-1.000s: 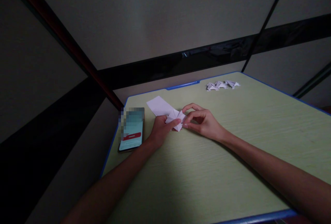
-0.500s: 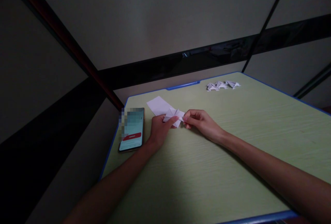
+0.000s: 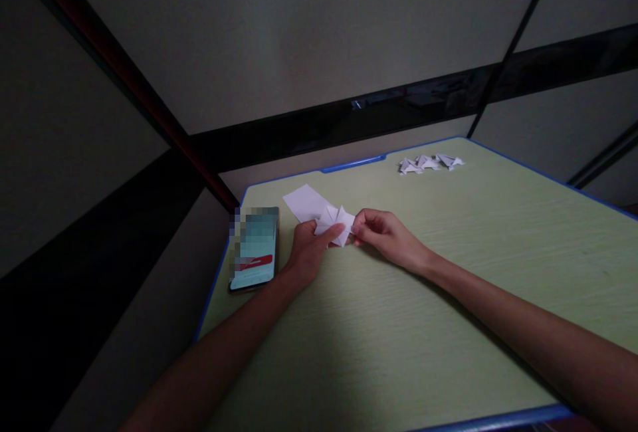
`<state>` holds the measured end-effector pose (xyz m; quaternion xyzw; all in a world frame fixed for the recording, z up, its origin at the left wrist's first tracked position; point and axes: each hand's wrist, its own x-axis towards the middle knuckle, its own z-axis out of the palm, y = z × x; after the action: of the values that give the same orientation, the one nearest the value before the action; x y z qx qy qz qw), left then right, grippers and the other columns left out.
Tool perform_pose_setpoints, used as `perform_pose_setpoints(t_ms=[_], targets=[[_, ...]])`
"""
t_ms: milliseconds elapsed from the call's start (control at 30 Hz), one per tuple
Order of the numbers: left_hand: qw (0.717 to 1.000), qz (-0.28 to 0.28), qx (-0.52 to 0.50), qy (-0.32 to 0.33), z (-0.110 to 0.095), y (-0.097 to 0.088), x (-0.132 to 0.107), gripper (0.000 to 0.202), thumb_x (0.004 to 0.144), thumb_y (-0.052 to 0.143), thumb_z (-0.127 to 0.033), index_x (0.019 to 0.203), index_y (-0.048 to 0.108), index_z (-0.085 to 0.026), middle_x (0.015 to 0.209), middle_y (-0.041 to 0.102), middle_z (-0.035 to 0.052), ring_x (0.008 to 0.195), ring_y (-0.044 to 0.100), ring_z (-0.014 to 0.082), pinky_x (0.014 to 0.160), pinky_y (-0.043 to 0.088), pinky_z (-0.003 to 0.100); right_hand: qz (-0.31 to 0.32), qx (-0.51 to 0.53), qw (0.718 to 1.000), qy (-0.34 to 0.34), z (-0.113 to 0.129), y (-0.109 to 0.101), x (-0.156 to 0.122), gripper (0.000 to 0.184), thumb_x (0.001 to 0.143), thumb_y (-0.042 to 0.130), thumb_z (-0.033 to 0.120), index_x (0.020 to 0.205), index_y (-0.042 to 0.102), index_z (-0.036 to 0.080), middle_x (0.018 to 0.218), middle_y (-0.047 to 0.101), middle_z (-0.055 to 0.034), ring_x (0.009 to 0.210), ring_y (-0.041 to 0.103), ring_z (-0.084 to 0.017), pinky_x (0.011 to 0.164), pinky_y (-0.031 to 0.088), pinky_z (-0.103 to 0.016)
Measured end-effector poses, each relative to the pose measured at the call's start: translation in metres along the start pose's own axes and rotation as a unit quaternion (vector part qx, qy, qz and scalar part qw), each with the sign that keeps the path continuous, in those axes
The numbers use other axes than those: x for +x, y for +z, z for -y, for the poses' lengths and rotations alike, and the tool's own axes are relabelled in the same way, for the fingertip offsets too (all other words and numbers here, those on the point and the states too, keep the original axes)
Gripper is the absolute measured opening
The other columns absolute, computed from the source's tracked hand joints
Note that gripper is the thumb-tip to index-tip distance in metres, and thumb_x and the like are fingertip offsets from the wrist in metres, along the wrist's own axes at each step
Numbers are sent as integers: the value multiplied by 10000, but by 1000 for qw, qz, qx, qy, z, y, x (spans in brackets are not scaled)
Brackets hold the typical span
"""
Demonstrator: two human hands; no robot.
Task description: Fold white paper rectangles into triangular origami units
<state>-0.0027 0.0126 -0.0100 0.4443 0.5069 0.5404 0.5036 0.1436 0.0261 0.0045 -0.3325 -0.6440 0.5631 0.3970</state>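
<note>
Between my two hands is a small folded piece of white paper (image 3: pixel 333 218) with several pointed flaps. My left hand (image 3: pixel 310 246) grips it from the left, its thumb pressed across the front and the other fingers mostly hidden behind. My right hand (image 3: pixel 379 232) pinches the paper's right edge between thumb and curled fingers. Just behind the folded paper, a flat white sheet (image 3: pixel 305 202) lies on the table, partly covered by it in this view.
A phone (image 3: pixel 255 249) with its screen lit rests on the green table (image 3: pixel 423 339), left of my left hand. Toward the table's back edge stand 3 folded white paper figures (image 3: pixel 427 163). A wall with a black band (image 3: pixel 299 127) rises behind the table.
The folded paper has tilted slightly and its upper flaps look more spread. Both hands keep nearly the same place and grip.
</note>
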Motion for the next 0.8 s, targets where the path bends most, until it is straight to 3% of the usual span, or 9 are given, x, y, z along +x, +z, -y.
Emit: perform_pose_setpoints(t_ms=[367, 633, 800], targets=[[1000, 3, -23, 20, 2, -1, 1, 213, 525, 678, -255, 663, 624, -102, 621, 625, 18, 544, 532, 105, 553, 408, 221, 8, 23, 1000, -11, 1, 1, -1, 88, 657, 495, 91, 593, 530, 140, 550, 543, 30, 534, 484, -64, 552, 358, -204], [982, -88, 158, 58, -23, 6, -13, 197, 514, 661, -279, 555, 614, -92, 508, 567, -9, 483, 467, 98, 448, 353, 197, -49, 87, 994, 52, 0, 7, -1, 87, 591, 610, 174, 603, 538, 126, 506, 519, 44, 470, 424, -48, 480, 285, -197], [971, -87, 200, 101, -20, 7, -13, 196, 543, 633, -284, 496, 589, -99, 450, 509, -36, 452, 420, 79, 426, 308, 184, -89, 129, 985, 71, -3, 9, -1, 162, 550, 664, 217, 571, 538, 117, 464, 477, 55, 438, 374, -39, 446, 229, -200]])
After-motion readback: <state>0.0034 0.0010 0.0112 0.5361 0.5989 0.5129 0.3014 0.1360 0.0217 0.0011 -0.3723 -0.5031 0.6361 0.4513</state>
